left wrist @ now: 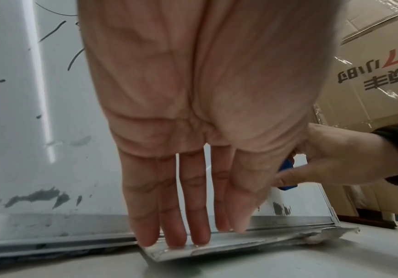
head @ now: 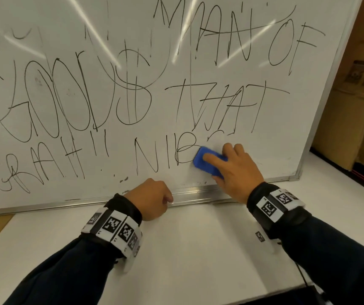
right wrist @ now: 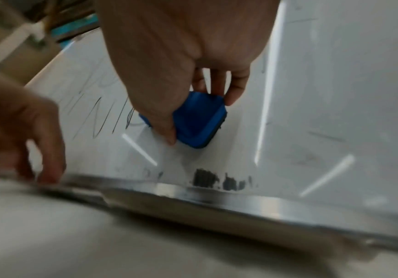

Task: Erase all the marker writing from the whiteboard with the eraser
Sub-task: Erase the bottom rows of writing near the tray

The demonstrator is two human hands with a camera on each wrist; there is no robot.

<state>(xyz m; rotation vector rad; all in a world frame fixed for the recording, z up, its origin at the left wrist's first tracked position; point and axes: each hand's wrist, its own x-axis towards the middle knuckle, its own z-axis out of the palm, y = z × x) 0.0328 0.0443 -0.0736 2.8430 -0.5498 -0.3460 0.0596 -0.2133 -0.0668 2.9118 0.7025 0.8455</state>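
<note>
The whiteboard (head: 275, 133) leans upright on a table, covered in black marker writing (head: 132, 91) in several rows. My right hand (head: 231, 170) grips a blue eraser (head: 199, 160) and presses it flat on the board at the right end of the bottom row, over the letters after "NIB". In the right wrist view the thumb and fingers (right wrist: 237, 90) clamp the eraser (right wrist: 197, 120) from both sides. My left hand (head: 154, 199) rests at the board's lower edge. Its straight fingers (left wrist: 181, 216) press on the metal ledge (left wrist: 216, 246).
Dark marker smudges (head: 123, 179) sit low on the board near the metal ledge (head: 198, 195). Cardboard boxes (head: 352, 106) stand close to the board's right side. The white table (head: 198, 249) lies under my arms, with a black object (head: 297, 298) at its near right corner.
</note>
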